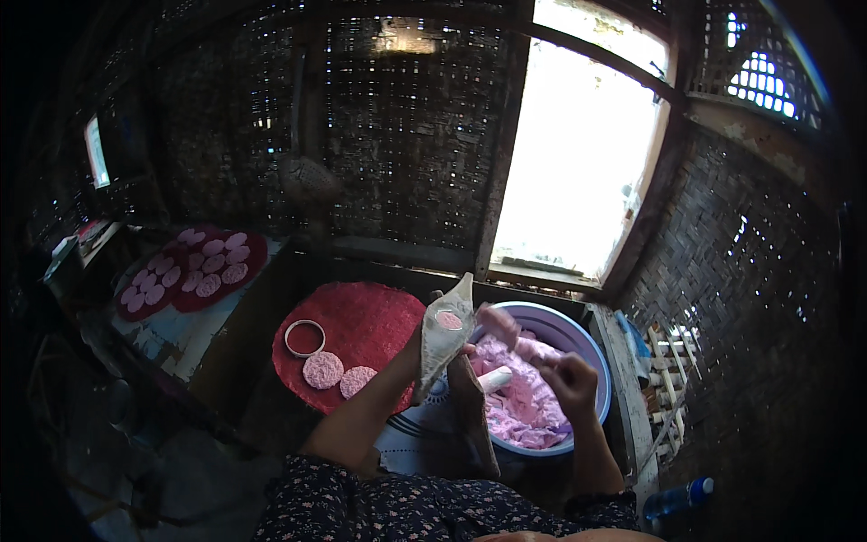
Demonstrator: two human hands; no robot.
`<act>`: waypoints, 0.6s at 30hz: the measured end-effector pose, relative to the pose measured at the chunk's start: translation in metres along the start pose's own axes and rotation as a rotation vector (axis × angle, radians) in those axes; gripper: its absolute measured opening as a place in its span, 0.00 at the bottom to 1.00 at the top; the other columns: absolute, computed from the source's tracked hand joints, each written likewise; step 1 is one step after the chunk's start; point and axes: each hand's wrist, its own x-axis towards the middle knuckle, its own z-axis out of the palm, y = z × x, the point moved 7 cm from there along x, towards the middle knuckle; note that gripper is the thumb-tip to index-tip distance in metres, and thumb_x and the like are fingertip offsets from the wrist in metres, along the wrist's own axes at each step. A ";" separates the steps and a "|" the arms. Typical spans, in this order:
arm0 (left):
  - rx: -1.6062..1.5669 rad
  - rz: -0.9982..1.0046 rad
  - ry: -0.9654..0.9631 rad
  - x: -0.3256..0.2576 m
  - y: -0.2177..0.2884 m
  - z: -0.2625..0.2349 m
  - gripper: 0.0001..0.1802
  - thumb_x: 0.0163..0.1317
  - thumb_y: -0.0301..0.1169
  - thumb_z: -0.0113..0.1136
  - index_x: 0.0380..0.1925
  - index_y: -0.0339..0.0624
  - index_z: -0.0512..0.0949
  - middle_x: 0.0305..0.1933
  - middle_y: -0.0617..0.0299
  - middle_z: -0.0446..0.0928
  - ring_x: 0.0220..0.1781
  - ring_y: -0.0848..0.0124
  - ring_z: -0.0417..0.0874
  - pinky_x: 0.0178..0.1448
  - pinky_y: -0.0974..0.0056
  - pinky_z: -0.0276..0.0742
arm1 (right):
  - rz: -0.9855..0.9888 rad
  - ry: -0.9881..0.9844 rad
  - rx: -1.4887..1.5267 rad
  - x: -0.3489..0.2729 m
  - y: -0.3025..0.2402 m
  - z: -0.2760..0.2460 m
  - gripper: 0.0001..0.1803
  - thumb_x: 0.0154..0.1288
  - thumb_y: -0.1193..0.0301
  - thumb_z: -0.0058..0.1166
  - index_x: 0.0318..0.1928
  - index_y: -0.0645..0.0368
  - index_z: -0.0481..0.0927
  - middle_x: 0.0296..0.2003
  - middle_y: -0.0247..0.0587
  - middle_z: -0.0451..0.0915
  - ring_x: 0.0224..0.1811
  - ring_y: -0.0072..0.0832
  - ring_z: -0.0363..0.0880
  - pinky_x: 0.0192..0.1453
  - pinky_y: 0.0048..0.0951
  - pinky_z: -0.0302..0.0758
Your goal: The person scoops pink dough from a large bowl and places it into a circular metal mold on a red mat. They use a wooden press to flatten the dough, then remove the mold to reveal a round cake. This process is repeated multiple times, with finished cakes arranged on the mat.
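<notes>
My left hand (467,350) is mostly hidden behind a pale, diamond-shaped wooden press (437,348), which it holds up tilted. A round hole in the press is filled with pink dough (449,320). Below hangs a darker wooden arm (470,417) with a whitish cylinder (494,378) sticking out over the basin. My right hand (573,383) is closed around the handle of a dough-smeared paddle (499,327), its end near the press and slightly blurred. Beneath it, a round purple-blue basin (603,379) holds a large mass of pink dough.
Left of the press lies a round red mat (361,312) with a ring (304,339) and two pink discs (322,370). Farther left, smaller red mats (135,313) carry several pink discs. A blue bottle (679,499) lies lower right, near a woven wall (731,235). Behind is a bright window opening (578,163).
</notes>
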 end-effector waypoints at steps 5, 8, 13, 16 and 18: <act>-0.381 0.345 -0.108 0.031 0.108 0.010 0.33 0.44 0.32 0.72 0.52 0.41 0.71 0.49 0.62 0.71 0.49 0.72 0.69 0.55 0.65 0.68 | 0.141 0.167 -0.005 -0.001 0.038 -0.002 0.10 0.51 0.74 0.65 0.34 0.64 0.81 0.18 0.27 0.74 0.20 0.11 0.64 0.24 0.17 0.61; -0.576 -0.045 -0.002 0.025 0.103 0.005 0.28 0.43 0.28 0.72 0.47 0.40 0.74 0.43 0.63 0.73 0.44 0.73 0.73 0.51 0.67 0.72 | 0.111 0.069 -0.007 -0.025 0.034 0.000 0.08 0.51 0.75 0.65 0.33 0.64 0.82 0.21 0.25 0.74 0.23 0.11 0.66 0.27 0.17 0.63; -1.243 0.020 -0.061 -0.003 0.103 -0.028 0.12 0.47 0.33 0.68 0.27 0.44 0.74 0.37 0.60 0.69 0.43 0.67 0.73 0.67 0.46 0.63 | 0.248 0.262 0.351 -0.047 0.024 -0.041 0.06 0.54 0.79 0.60 0.34 0.63 0.80 0.22 0.25 0.73 0.24 0.10 0.67 0.28 0.13 0.61; -1.600 0.190 -0.046 -0.013 0.112 -0.040 0.12 0.50 0.41 0.64 0.25 0.50 0.71 0.37 0.63 0.66 0.48 0.66 0.70 0.71 0.43 0.51 | 0.221 0.133 0.237 -0.052 0.010 -0.028 0.07 0.54 0.78 0.61 0.35 0.64 0.81 0.21 0.24 0.73 0.23 0.09 0.65 0.28 0.13 0.60; -1.768 0.271 0.039 -0.017 0.116 -0.038 0.11 0.52 0.46 0.60 0.23 0.56 0.71 0.35 0.65 0.66 0.51 0.68 0.68 0.72 0.40 0.44 | 0.196 -0.027 0.224 -0.055 0.001 0.003 0.09 0.53 0.77 0.62 0.36 0.65 0.81 0.22 0.27 0.74 0.25 0.11 0.68 0.28 0.14 0.63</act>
